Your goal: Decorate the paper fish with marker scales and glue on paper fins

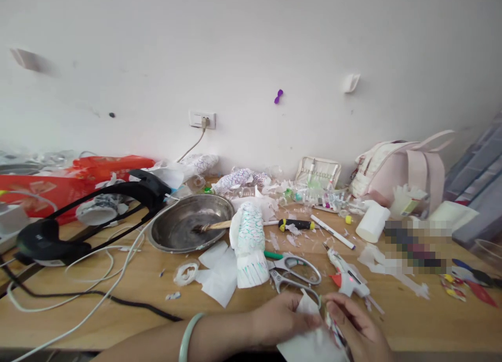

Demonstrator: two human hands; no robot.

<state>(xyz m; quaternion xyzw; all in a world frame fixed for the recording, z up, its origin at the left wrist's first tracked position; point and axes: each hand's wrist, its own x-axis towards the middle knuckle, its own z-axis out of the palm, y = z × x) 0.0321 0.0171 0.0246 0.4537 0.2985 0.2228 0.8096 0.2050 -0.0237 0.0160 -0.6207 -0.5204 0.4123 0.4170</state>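
Note:
My left hand [280, 317] is closed on a sheet of thin white paper [304, 346], low at the front edge of the table. Close beside it, my right hand [358, 325] has its fingers curled round a slim object with reddish and dark marks, partly hidden and blurred, so its kind cannot be told. Just beyond the hands lie grey-handled scissors [296, 270] and a white hot glue gun [349, 275] with an orange trigger. A white paper fish shape [251, 241] with green scale lines rests farther back, its fringed end toward me.
A metal bowl [192, 223] holds a brush [214, 226]. Behind are a yellow-black knife handle [296, 225], a white marker [333, 232], a paper roll [372, 222] and a pink backpack [403, 168]. White cables [125, 268] and a black headset [50, 241] occupy the left.

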